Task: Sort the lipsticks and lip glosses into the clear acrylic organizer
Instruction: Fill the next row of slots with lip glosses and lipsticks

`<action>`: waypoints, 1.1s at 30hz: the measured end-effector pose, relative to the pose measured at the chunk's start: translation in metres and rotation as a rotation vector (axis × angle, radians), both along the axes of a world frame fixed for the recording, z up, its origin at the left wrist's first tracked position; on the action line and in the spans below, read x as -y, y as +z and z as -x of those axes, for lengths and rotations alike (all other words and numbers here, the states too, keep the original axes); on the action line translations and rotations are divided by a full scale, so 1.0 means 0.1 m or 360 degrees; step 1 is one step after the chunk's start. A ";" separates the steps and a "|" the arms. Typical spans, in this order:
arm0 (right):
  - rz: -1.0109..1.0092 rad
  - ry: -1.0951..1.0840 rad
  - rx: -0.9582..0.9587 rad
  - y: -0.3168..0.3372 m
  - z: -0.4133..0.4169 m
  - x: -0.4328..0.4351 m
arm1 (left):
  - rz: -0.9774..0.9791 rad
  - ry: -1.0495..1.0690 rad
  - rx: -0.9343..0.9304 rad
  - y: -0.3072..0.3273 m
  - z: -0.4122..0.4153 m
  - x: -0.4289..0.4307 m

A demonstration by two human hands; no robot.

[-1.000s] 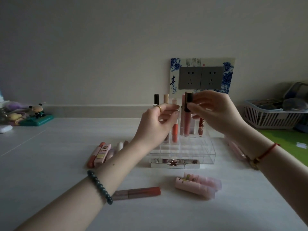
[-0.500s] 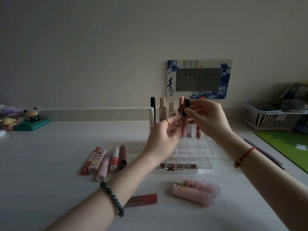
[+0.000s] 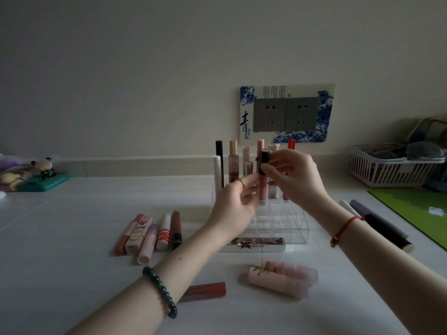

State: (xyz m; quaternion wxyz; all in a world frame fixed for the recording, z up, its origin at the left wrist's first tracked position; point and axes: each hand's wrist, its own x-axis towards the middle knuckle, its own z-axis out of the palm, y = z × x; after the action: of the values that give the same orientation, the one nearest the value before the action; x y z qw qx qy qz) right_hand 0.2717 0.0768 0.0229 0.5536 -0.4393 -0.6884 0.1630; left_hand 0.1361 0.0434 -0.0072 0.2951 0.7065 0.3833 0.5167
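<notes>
A clear acrylic organizer (image 3: 294, 228) stands mid-table with several tubes upright in its back rows. My right hand (image 3: 294, 176) pinches the black cap of a pink lip gloss (image 3: 263, 189) held upright over the organizer. My left hand (image 3: 235, 206) touches the same tube's lower body with its fingertips. Several loose lipsticks (image 3: 151, 234) lie in a row to the left. A red-brown tube (image 3: 205, 291) lies near my left forearm. Two pink tubes (image 3: 281, 278) lie in front, and a mirrored lipstick (image 3: 256, 245) rests against the organizer's front.
Dark purple and white tubes (image 3: 379, 224) lie at the right by a green mat (image 3: 416, 211). A white basket (image 3: 391, 169) sits at the back right, figurines (image 3: 41, 176) at the back left. A socket plate (image 3: 286, 113) is on the wall.
The view has tilted, so the table contents sit lower in frame and more loose tubes show. Both hands stay on the pink gloss over the organizer, slightly lower than before.
</notes>
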 end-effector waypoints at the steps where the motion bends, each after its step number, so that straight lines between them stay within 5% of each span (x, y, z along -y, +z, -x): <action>1: 0.0011 -0.0006 0.0011 -0.02 0.00 0.00 | 0.0013 0.0005 -0.0010 -0.01 0.00 -0.01; 33: 0.0093 -0.0072 0.0023 0.06 -0.07 0.08 | -0.0002 0.0040 -0.0066 -0.01 0.05 0.04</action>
State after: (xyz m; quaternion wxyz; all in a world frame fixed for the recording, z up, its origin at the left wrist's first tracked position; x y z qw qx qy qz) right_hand 0.2785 0.0686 0.0289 0.5391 -0.4719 -0.6773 0.1672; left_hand 0.1315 0.0399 -0.0082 0.2801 0.7124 0.3978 0.5058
